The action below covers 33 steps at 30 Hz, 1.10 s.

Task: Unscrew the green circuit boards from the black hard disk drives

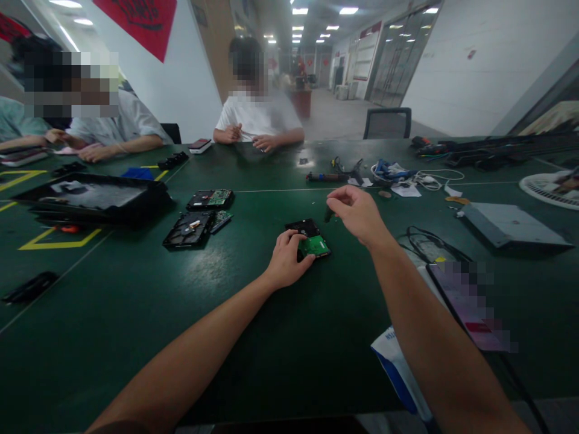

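Note:
A hard drive (306, 228) lies on the green table with its green circuit board (316, 245) facing up. My left hand (289, 256) grips the drive's near left side, fingers on top and thumb along the near edge. Just right of the drive and above the table, my right hand (355, 211) is closed in a pinch. From its fingertips a short dark piece (328, 213) points down, too small and dim to name. Farther left lie two more hard drives, one with a bare black casing (189, 229) and one showing its board (210, 199). A loose circuit board (221, 221) leans beside them.
A black tray-like housing (94, 196) stands at left. To the right are a grey metal box (511, 224), black cables (434, 244), a phone-like screen (465, 307) and a white-blue packet (398, 367). A power screwdriver (328, 177) lies beyond my hands. Several people sit across the table.

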Motion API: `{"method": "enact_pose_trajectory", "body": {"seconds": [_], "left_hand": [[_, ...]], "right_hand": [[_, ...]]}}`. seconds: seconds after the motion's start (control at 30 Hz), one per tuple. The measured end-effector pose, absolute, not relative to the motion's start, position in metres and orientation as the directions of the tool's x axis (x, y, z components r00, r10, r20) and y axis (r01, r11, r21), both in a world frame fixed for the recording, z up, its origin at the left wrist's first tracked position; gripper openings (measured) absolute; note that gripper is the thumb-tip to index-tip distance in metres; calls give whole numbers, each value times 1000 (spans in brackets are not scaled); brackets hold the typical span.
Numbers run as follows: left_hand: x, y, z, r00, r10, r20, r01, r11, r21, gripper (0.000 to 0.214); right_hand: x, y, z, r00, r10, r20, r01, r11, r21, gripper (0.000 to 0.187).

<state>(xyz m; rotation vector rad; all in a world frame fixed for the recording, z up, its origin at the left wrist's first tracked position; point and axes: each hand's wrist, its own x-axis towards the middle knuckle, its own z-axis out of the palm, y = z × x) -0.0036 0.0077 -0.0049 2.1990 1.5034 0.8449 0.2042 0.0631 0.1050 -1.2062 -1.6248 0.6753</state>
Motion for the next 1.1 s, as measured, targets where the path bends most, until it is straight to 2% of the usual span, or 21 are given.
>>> {"method": "enact_pose_trajectory", "body": {"seconds": [0.27,0.57,0.77,0.97,1.1], "left_hand": [[-3,7,-4,264,919,292,718,-389,577,51],[-3,7,-5,262,919,294,719,-389,576,51],[-3,6,-3,259,923,285,715,-382,586,52],[-3,7,-4,259,923,286,715,-382,585,52],[-3,7,-3,260,921,289,717,-384,581,52]], "right_hand": [[205,65,104,-77,891,447,412,437,-800,16],[206,67,100,-73,880,470,392,458,-798,18],[206,65,102,-46,872,488,444,455,-771,17],[206,67,101,-68,850,522,403,502,-765,13],[205,66,102,-50,840,540,436,504,-745,12]]}}
